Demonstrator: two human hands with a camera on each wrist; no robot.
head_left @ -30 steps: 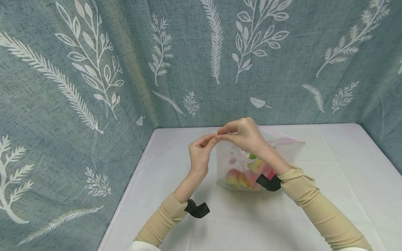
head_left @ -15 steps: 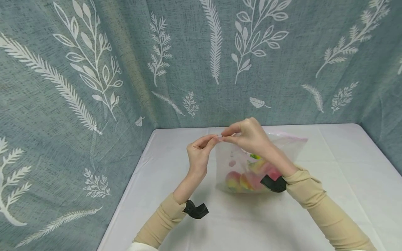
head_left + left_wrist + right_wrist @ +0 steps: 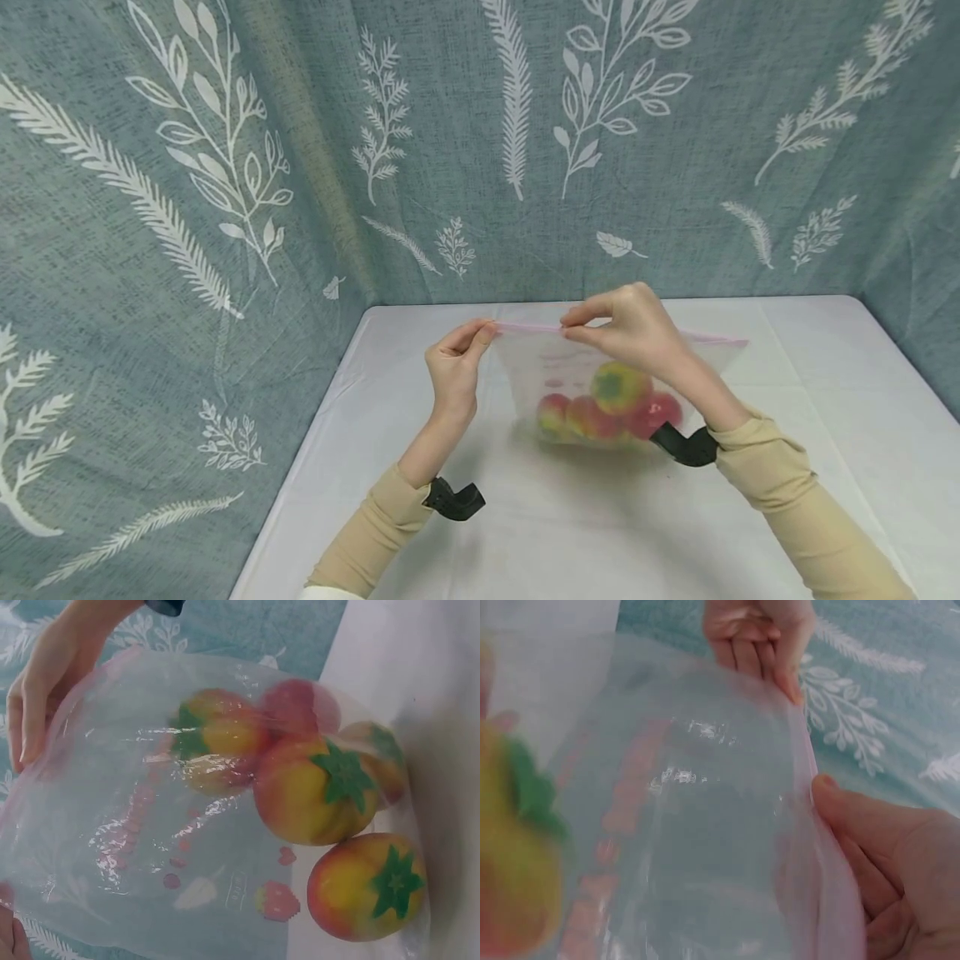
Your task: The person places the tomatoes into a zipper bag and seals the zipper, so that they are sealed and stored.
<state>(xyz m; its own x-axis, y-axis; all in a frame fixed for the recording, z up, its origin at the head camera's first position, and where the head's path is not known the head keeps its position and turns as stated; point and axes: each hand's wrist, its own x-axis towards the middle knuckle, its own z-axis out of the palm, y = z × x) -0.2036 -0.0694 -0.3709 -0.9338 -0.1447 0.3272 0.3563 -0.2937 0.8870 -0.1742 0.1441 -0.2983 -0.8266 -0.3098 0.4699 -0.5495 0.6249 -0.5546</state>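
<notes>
A clear zip-top plastic bag (image 3: 528, 367) with a pink top strip (image 3: 528, 327) is held up by its top edge. Inside lie several red-and-yellow, tomato-like fruits (image 3: 315, 791) with green star-shaped tops, bunched at the bottom. My left hand (image 3: 455, 371) pinches the bag's left top corner between thumb and fingers. Farther right along the strip, my right hand (image 3: 633, 329) pinches the edge, its thumb pressed on the strip in the right wrist view. Pink strawberry prints (image 3: 277, 900) show on the bag's side. My right forearm hides part of the bag in the head view.
The bag's bottom is low over a white-covered table (image 3: 810, 467). Blue-green curtains (image 3: 465, 150) with white leaf prints hang behind and at the sides. Black wrist mounts (image 3: 453, 500) stick out from both beige sleeves.
My right hand has slid right along the strip, away from my left hand. The left hand has shifted slightly left, and the bag's top edge is now stretched straighter, its fruits turned more into view.
</notes>
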